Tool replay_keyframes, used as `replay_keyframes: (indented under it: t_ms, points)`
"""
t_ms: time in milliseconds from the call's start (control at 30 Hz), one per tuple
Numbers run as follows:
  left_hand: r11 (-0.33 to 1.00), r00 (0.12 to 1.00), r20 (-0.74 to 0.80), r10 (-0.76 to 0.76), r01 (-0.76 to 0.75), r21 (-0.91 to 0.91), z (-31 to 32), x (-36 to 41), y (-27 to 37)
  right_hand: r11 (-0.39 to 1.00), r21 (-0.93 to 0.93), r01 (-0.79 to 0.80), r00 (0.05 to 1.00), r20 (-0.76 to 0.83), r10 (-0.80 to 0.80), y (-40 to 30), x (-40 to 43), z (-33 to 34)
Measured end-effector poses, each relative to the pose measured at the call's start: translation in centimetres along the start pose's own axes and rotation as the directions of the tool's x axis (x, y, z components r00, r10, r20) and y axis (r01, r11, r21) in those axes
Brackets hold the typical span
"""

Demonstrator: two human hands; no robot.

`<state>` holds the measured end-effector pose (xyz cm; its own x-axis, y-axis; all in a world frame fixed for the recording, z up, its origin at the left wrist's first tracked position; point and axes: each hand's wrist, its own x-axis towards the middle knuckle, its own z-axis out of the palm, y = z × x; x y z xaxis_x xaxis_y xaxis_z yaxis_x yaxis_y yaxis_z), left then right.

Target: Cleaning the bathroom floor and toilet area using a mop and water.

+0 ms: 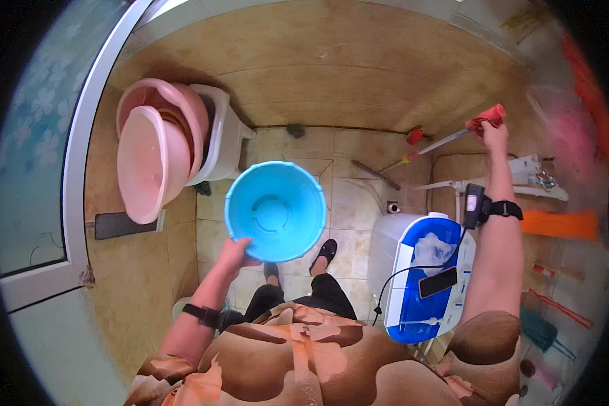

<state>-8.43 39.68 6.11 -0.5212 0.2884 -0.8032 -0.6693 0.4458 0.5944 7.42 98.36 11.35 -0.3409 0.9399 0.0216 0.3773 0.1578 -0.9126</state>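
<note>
A light-blue plastic bucket (pixel 274 208) hangs in front of me, its inside facing up with nothing visible in it. My left hand (pixel 233 255) grips its rim at the lower left. Off to the right, my right hand (pixel 492 136) is closed around a red piece (pixel 487 116) at the upper end of a metal pole (pixel 441 142). The pole slants down to the floor, where a dark bar like a floor squeegee head (pixel 376 175) lies at its lower end.
Pink basins (pixel 142 167) lean against a white plastic stool (pixel 223 137) on the left. A small washing machine (pixel 393 254) stands at my right, with a phone (pixel 438 282) and a clear plastic bag (pixel 434 251) on its blue top. White pipes (pixel 487 181) run along the right wall.
</note>
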Motion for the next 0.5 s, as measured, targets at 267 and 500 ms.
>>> replay_keyframes:
  t_ms: [267, 500]
  points:
    - [0.997, 0.999, 0.029, -0.042, 0.04, 0.059, 0.9, 1.1, 1.3, 0.981, -0.181, -0.072, 0.988, -0.151, 0.045, -0.4, -0.5, 1.7]
    - [0.982, 0.996, 0.063, -0.066, 0.054, 0.181, 4.6, 6.6, 2.8, 0.931, -0.345, -0.123, 0.973, -0.228, 0.044, 2.3, 0.5, -1.8]
